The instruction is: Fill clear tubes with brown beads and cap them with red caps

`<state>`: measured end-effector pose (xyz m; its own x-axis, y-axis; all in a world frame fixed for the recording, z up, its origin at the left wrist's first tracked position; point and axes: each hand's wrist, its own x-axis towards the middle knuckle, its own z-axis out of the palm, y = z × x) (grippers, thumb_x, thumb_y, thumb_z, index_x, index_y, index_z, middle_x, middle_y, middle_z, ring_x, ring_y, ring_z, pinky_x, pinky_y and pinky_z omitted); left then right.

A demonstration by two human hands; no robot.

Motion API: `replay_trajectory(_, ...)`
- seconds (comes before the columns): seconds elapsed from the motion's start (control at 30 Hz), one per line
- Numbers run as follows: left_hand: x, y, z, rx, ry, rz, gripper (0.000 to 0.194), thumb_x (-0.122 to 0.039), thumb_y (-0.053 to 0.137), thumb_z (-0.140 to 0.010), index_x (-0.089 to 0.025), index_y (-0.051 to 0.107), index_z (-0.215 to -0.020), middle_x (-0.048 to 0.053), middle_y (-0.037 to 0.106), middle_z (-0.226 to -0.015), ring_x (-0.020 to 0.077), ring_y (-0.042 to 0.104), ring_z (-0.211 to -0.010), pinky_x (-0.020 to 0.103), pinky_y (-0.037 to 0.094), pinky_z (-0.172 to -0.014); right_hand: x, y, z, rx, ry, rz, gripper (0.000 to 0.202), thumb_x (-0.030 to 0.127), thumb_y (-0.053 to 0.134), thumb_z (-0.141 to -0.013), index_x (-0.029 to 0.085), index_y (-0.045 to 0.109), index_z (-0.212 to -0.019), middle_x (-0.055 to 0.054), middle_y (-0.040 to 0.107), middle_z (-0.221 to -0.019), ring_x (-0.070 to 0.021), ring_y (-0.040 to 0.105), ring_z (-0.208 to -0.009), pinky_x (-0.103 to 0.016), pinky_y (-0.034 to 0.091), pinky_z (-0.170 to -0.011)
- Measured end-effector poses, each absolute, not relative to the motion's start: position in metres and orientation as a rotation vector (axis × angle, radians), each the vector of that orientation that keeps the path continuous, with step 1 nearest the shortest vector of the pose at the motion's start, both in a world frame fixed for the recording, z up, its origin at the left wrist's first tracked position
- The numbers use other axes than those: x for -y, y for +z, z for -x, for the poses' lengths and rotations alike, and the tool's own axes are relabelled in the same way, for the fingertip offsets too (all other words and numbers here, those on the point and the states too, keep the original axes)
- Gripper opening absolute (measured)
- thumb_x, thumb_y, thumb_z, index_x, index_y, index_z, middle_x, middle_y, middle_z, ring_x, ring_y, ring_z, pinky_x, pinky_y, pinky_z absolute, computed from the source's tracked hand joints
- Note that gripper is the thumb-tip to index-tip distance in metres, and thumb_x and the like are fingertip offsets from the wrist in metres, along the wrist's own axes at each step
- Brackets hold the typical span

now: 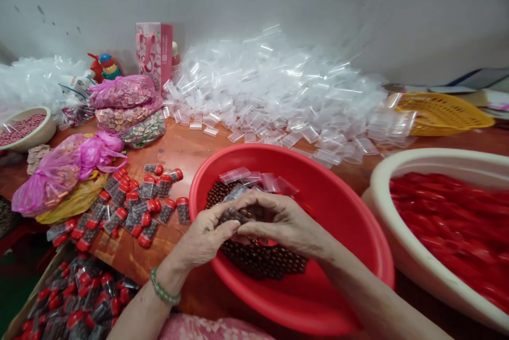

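My left hand and my right hand meet over a red basin. Between their fingertips is a small clear plastic case with dark beads inside. My left fingers are closed on its near side, and my right fingers curl round its other end, partly hiding it. Round brown beads lie in the basin below. Several empty clear cases rest on the beads near the far rim. A bit of red shows under my right fingers; what it belongs to I cannot make out.
Filled red-capped cases lie left of the basin, and more fill a box below. Clear cases are heaped along the wall. A white tub of red caps stands right, a yellow basket behind it. Pink bags lie left.
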<state>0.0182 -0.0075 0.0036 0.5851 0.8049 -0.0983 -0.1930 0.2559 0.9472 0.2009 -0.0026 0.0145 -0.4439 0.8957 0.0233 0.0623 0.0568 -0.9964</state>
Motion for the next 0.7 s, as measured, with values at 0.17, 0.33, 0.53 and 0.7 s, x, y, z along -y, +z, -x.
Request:
replay_trajectory(0.17,0.005,0.003,-0.021,-0.625,0.729,-1.041,0.05,-0.035,0.062,-0.086,-0.02,0.055,-0.133,0.008,0.067,-0.112,0.0172,0.064,-0.093,0.028,0.051,-0.082,0.001,0.017,-0.201,1.424,1.646,0.938,0.03,0.035,0.074,-0.077,0.02,0.049,-0.079,0.0,0.061,-0.083,-0.0111,0.06,-0.063,-0.022,0.047,-0.05)
replay_trajectory(0.33,0.004,0.004,-0.022,-0.624,0.694,-1.047,0.05,-0.04,0.064,-0.084,-0.017,0.059,-0.128,0.008,0.067,-0.107,0.0177,0.063,-0.09,0.028,0.052,-0.078,-0.003,0.021,-0.205,1.523,1.713,0.947,0.03,0.037,0.073,-0.077,0.019,0.049,-0.077,0.001,0.059,-0.074,-0.0122,0.059,-0.066,-0.025,0.049,-0.06)
replay_trajectory(0.53,0.001,-0.001,-0.022,-0.696,0.739,-1.007,0.052,-0.038,0.066,-0.081,-0.016,0.056,-0.128,0.008,0.067,-0.104,0.0144,0.062,-0.083,0.029,0.052,-0.079,-0.005,0.023,-0.211,1.611,1.632,1.043,0.029,0.037,0.07,-0.079,0.019,0.048,-0.073,0.001,0.058,-0.074,-0.0121,0.056,-0.069,-0.026,0.047,-0.064)
replay_trajectory(0.7,0.0,-0.004,-0.016,-0.647,0.816,-1.0,0.026,-0.029,0.067,-0.082,-0.014,0.063,-0.104,0.005,0.069,-0.087,0.0123,0.065,-0.076,0.028,0.053,-0.08,-0.013,0.017,-0.233,1.791,1.337,1.311,0.024,0.041,0.064,-0.081,0.018,0.06,-0.086,-0.003,0.063,-0.083,-0.0165,0.059,-0.076,-0.03,0.048,-0.071)
